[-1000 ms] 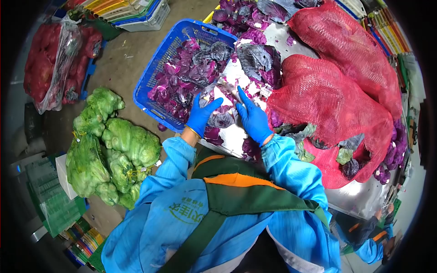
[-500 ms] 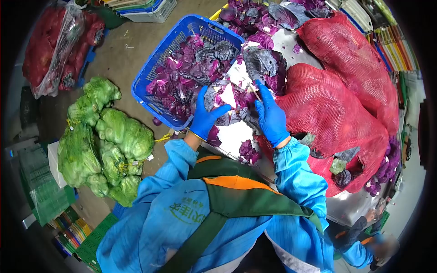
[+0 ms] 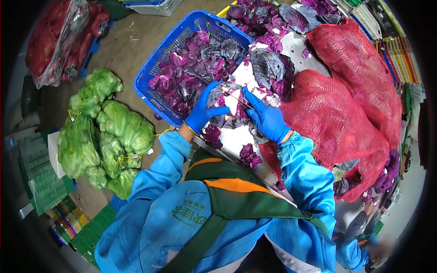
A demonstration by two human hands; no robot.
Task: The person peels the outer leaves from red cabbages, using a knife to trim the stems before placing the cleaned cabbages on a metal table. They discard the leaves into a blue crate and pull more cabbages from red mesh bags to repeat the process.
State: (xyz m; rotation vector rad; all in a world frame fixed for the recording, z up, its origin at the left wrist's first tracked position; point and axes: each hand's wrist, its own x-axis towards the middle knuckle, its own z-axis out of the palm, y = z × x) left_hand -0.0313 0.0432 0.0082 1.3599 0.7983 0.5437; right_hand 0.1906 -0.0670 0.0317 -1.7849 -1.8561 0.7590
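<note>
My left hand [image 3: 202, 111], in a blue glove, cups the near-left side of a red cabbage [image 3: 232, 105] with a pale cut patch facing up. My right hand [image 3: 267, 117], also gloved in blue, grips a thin-bladed knife [image 3: 240, 99]; its handle is mostly hidden in the fingers. The blade lies across the top of the cabbage, close to the pale patch. Loose purple leaves [image 3: 249, 155] are scattered on the white work surface [image 3: 234, 140] below my hands. Beyond the right hand sits another red cabbage [image 3: 268, 67] with dark outer leaves.
A blue crate [image 3: 146, 73] full of purple leaves stands at the left. Red mesh sacks [image 3: 334, 120] fill the right side, and more leaves [image 3: 277, 20] are heaped behind. Bagged green cabbages [image 3: 107, 132] are on the floor. Another person [image 3: 357, 248] is at lower right.
My right hand has come left and in toward the cabbage, bringing the knife blade across its top. My left hand still cups the cabbage. The whole view has shifted slightly.
</note>
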